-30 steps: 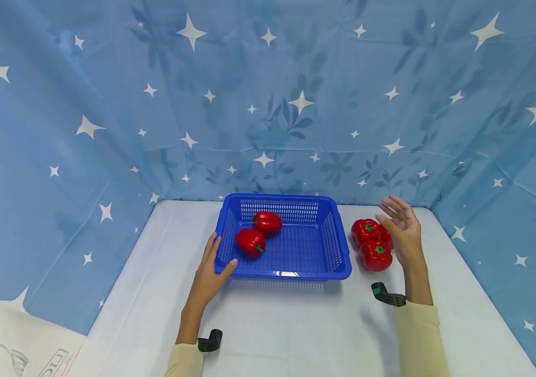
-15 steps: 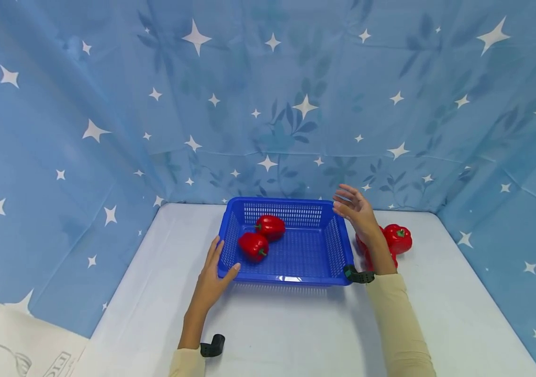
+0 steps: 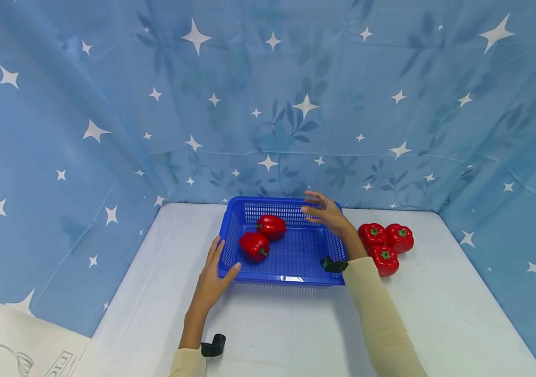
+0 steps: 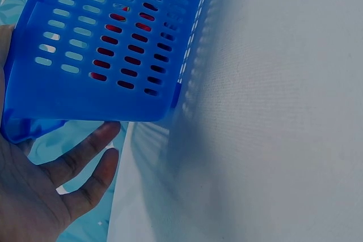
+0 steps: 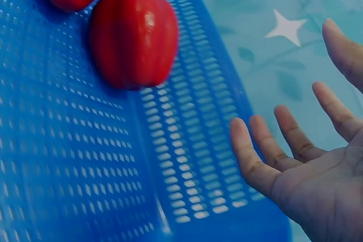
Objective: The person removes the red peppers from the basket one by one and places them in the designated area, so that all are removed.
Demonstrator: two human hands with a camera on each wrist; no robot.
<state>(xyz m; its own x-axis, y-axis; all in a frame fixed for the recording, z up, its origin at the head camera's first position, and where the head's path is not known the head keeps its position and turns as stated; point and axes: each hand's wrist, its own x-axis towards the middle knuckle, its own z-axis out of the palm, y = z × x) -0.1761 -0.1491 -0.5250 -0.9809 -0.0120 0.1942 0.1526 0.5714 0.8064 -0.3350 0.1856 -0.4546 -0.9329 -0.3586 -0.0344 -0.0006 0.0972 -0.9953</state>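
Observation:
A blue slatted basket point(image 3: 291, 279) holds two red bell peppers, one point(image 3: 271, 227) behind the other point(image 3: 254, 246), in its left half. My left hand point(image 3: 210, 283) rests against the basket's left front corner, thumb along the front rim; the left wrist view shows the hand point(image 4: 39, 191) touching the basket's end point(image 4: 85, 92). Over the basket's back right part hovers my right hand point(image 3: 328, 213), fingers spread and holding nothing. In the right wrist view that empty hand point(image 5: 317, 168) is beside the basket's wall, away from the nearer pepper point(image 5: 134, 38).
Three more red peppers stand together on the white table point(image 3: 442, 293) right of the basket, one point(image 3: 384, 260) in front of the others, by my right forearm. A blue curtain point(image 3: 230, 78) with white stars rises behind and at both sides.
My right hand has moved left from above the peppers on the table to over the basket, empty throughout. My left hand stays at the basket's corner. The view has shifted slightly.

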